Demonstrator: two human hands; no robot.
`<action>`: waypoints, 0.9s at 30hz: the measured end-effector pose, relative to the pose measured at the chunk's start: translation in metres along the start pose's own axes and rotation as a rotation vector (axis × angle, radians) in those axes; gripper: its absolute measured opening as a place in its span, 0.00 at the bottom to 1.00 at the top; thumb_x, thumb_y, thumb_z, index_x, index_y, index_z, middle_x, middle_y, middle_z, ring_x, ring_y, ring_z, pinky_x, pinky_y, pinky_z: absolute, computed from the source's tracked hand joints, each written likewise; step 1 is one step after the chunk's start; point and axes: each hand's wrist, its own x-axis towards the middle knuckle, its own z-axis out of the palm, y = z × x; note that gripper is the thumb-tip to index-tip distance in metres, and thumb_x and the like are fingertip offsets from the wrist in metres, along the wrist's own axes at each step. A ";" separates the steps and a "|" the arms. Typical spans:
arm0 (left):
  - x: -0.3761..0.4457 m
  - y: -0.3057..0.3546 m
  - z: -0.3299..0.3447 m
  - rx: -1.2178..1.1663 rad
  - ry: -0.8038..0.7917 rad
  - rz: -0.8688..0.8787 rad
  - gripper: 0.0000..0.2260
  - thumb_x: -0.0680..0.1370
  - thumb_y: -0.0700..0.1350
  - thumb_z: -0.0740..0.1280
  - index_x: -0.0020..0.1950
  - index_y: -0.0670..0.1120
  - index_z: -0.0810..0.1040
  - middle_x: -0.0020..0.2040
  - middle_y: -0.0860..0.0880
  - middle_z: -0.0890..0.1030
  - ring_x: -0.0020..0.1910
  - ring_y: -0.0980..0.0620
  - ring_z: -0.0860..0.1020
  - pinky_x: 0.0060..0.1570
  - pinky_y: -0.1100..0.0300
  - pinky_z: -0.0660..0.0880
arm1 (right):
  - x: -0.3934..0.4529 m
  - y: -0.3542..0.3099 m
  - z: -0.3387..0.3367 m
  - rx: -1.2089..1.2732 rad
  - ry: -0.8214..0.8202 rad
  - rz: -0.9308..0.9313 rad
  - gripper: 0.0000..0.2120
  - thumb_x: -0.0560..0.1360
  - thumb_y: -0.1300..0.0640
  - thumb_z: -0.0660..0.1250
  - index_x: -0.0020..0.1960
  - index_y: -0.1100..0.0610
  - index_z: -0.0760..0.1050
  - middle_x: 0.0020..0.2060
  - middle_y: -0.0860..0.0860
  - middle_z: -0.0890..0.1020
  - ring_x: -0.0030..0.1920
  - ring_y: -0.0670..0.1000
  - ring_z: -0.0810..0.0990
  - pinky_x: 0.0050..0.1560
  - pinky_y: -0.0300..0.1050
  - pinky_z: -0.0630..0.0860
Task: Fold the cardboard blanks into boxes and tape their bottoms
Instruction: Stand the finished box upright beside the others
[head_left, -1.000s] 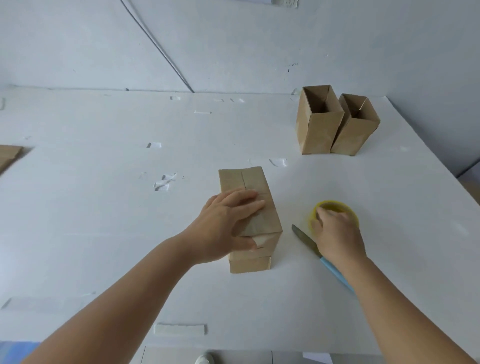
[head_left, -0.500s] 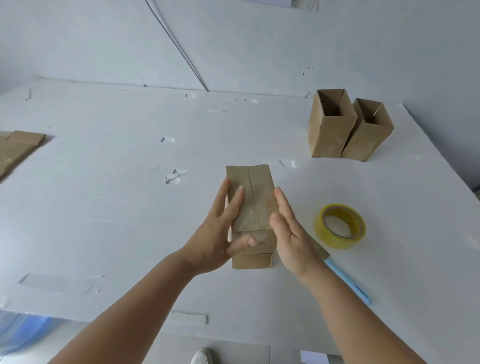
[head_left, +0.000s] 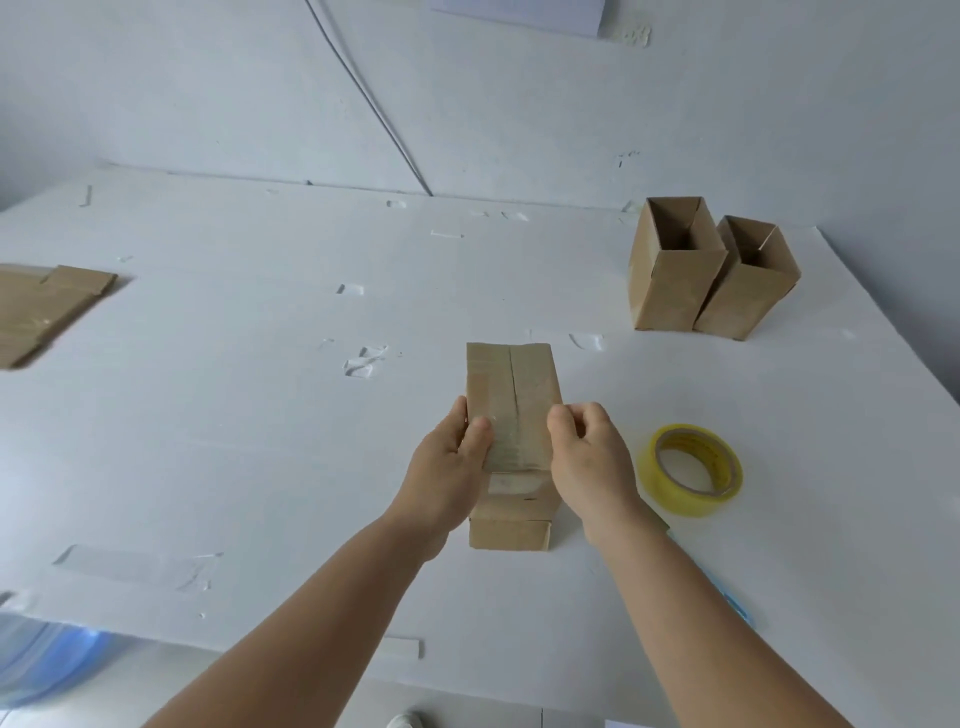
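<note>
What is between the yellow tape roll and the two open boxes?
Nothing: in the head view, only bare white table lies between the tape roll and the open boxes.

head-worn view, steeply down onto the table (head_left: 260, 415)

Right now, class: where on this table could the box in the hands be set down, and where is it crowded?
Open patches: between the flat blanks and the held box, and behind it up to the wall. Crowded: the right side, with the tape roll beside the right hand and two finished boxes at the far right.
</note>
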 end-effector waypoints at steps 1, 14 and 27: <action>-0.001 0.001 0.000 0.036 0.018 -0.019 0.13 0.83 0.47 0.54 0.60 0.52 0.76 0.54 0.53 0.83 0.54 0.54 0.81 0.59 0.51 0.76 | 0.001 0.002 -0.001 0.003 -0.018 -0.005 0.10 0.79 0.49 0.55 0.44 0.51 0.71 0.45 0.52 0.76 0.44 0.52 0.73 0.44 0.45 0.69; 0.021 0.055 -0.018 -0.078 0.057 0.236 0.26 0.68 0.61 0.72 0.60 0.51 0.70 0.57 0.58 0.78 0.58 0.56 0.79 0.49 0.60 0.77 | -0.004 -0.067 -0.039 0.285 -0.015 -0.242 0.13 0.72 0.45 0.71 0.49 0.48 0.70 0.47 0.41 0.78 0.48 0.31 0.77 0.42 0.28 0.72; 0.046 0.070 -0.027 0.023 -0.027 0.254 0.25 0.71 0.56 0.70 0.66 0.64 0.68 0.62 0.58 0.77 0.61 0.58 0.77 0.56 0.61 0.74 | 0.009 -0.078 -0.022 0.197 0.078 -0.130 0.20 0.69 0.43 0.71 0.56 0.49 0.69 0.48 0.40 0.78 0.46 0.39 0.77 0.41 0.36 0.72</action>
